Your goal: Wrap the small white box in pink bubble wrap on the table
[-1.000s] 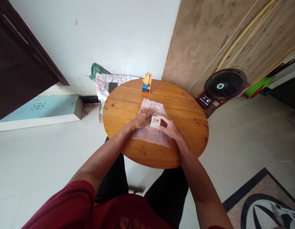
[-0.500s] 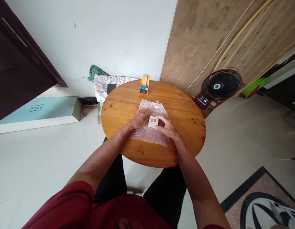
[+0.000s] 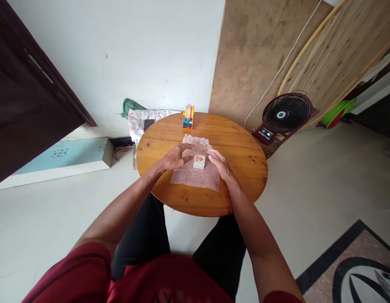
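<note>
A small white box (image 3: 199,162) with a red mark lies on a sheet of bubble wrap (image 3: 197,178), near the middle of the sheet. Left of the box, my left hand (image 3: 177,157) hovers over the sheet's edge with its fingers apart, holding nothing. Close by the box's right side is my right hand (image 3: 220,163), its fingers stretched out and the box outside its grasp. Whether its fingertips touch the wrap is hard to tell.
The bubble wrap rests on a round wooden table (image 3: 245,168). An orange and blue tape dispenser (image 3: 188,118) stands at the table's far edge. Beyond the table at right is a dark red fan (image 3: 285,113); a printed white sack (image 3: 144,120) lies behind at left.
My right hand has let go of the box, which now lies on the bubble wrap. My left hand has lifted off the sheet and moved left. The view has shifted slightly.
</note>
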Demonstrator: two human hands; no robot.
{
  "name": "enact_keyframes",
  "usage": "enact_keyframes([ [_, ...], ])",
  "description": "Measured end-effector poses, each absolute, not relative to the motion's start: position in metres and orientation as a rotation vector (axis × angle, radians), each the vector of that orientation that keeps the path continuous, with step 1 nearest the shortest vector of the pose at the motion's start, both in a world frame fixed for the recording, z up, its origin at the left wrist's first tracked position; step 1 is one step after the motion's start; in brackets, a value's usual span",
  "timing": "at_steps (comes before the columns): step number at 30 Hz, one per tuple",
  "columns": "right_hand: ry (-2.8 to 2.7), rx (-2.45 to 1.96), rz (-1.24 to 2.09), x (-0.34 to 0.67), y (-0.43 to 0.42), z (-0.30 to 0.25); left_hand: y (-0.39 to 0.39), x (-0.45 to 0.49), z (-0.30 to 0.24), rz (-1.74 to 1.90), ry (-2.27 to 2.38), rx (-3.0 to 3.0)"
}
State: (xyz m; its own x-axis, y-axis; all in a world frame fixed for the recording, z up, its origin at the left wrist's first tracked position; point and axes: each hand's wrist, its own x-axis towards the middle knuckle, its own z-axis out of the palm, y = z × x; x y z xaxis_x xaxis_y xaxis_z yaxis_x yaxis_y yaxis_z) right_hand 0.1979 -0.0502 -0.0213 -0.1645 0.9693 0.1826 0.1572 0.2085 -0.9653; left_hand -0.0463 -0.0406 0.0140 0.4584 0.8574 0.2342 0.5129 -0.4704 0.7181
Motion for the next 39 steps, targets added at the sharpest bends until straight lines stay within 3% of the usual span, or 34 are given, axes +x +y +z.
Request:
enact_keyframes([
  [6, -1.387, -1.154, 1.006, 0.2, -0.038, -0.032, -0.12, -0.053, 0.011, 0.428, 1.081, 2.754],
  [15, -1.362, -1.212, 0.965, 0.202, -0.036, -0.032, -0.123, -0.025, 0.0, 0.506, 1.244, 2.891],
  [25, -1.384, -1.202, 0.978, 0.206, -0.036, -0.032, -0.057, -0.013, 0.033, 0.68, 1.357, 2.507],
  [30, -1.386, -1.077, 1.024, 0.21, -0.035, -0.032, -0.018, -0.005, 0.024, 0.573, 1.395, 2.242],
  [39, -1.362, -1.016, 1.132, 0.211, -0.045, -0.017, -0.018, -0.007, 0.01, 0.728, 1.258, 2.07],
])
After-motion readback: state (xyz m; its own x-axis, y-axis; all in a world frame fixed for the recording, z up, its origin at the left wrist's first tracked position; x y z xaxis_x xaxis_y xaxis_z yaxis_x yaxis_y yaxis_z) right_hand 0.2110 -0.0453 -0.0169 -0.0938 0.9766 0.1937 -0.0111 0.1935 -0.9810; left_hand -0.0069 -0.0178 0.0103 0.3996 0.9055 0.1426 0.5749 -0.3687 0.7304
